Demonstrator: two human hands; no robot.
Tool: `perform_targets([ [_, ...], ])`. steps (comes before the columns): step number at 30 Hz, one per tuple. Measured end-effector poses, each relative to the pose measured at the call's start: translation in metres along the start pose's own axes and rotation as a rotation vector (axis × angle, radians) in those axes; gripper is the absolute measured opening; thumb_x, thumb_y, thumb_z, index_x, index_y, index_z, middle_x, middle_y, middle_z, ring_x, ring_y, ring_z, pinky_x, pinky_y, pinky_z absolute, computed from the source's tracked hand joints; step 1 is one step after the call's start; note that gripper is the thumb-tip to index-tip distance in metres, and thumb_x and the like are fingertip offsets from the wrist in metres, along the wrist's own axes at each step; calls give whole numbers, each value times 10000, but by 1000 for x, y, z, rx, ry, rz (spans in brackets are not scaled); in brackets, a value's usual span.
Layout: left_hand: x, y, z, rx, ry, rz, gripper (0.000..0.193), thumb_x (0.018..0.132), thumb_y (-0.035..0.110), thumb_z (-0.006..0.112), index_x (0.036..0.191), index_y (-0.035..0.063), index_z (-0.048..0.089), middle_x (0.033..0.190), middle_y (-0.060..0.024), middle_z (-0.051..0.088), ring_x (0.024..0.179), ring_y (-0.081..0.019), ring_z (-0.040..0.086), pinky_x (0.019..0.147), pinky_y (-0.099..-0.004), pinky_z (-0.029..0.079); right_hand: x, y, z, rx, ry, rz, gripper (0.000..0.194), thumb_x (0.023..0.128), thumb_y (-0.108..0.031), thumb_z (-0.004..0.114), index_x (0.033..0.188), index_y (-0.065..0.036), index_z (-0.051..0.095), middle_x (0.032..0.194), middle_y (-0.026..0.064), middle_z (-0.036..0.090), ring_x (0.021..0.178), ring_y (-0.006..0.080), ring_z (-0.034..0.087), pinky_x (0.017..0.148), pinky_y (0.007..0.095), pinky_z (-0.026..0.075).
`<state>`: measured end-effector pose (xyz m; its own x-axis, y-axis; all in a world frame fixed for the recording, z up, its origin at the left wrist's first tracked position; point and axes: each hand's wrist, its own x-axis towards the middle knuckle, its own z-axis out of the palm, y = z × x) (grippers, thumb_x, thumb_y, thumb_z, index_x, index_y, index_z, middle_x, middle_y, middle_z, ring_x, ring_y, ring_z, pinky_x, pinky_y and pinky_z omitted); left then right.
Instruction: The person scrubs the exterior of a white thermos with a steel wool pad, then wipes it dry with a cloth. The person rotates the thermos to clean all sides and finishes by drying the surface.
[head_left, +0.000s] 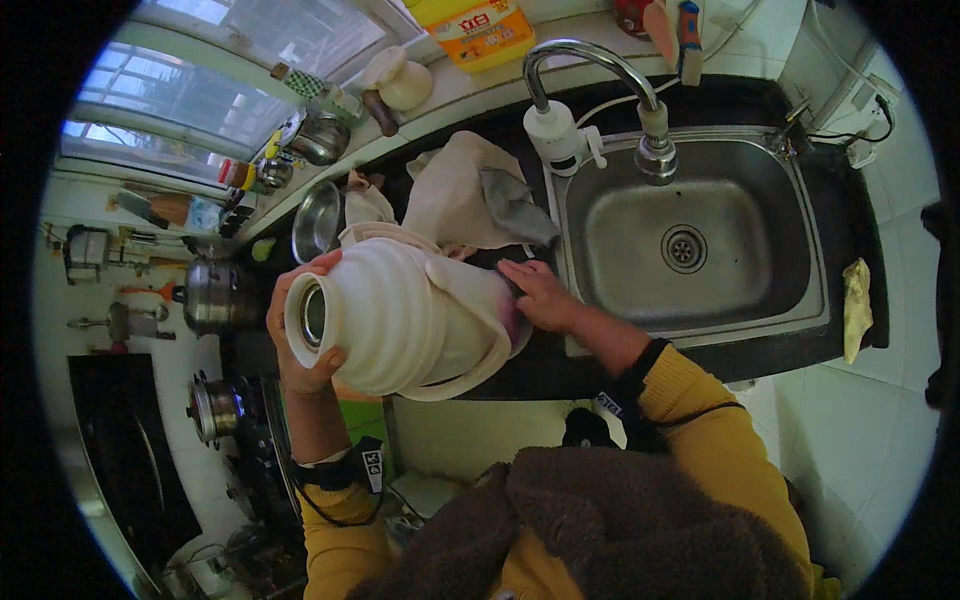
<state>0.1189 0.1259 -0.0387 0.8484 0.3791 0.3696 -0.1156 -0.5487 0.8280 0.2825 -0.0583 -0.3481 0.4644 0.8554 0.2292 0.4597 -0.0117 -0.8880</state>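
Observation:
A white ribbed thermos flask is tilted on its side over the black counter, its open mouth with a metallic inner rim towards the left. My left hand grips the flask around its mouth end, thumb at the lower edge of the rim. At the other end, my right hand presses on the pinkish side near the base, over something dark that is mostly hidden under the fingers. The flask's handle curves along the lower side. Beyond the flask lie a beige cloth and a grey cloth.
To the right is a steel sink with a chrome faucet. A steel bowl stands behind my left hand. The sill holds a yellow detergent jug and a steel pot. A yellowish cloth lies at the far right.

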Motion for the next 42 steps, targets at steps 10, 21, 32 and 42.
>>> perform_targets([
  [10,-1,3,6,26,26,-15,928,636,555,873,1280,-30,550,1327,-208,610,1228,-280,587,1081,-438,433,-43,-54,7,-73,68,358,598,769,67,598,1360,-27,586,1127,216,576,1111,400,563,949,448,475],
  [21,11,-9,-5,-59,-135,38,914,606,511,886,1265,-22,547,1333,-235,594,1219,-277,580,1075,-430,420,1,-74,-17,195,445,71,545,741,8,564,1281,-19,636,1127,206,683,1041,399,652,956,439,502],
  [32,-28,40,32,-162,288,-173,997,663,160,903,1479,-27,362,1428,-177,522,1314,-290,521,1105,-419,413,26,-97,-54,601,109,265,405,1013,-273,511,1265,8,657,1283,120,675,1205,219,607,1072,345,433],
  [42,-18,4,17,-105,12,23,942,665,364,900,1381,-66,464,1393,-207,553,1287,-303,545,1105,-445,422,41,-163,-68,713,273,-207,339,973,-101,559,1278,19,646,1272,192,673,1206,296,626,1056,356,451],
])
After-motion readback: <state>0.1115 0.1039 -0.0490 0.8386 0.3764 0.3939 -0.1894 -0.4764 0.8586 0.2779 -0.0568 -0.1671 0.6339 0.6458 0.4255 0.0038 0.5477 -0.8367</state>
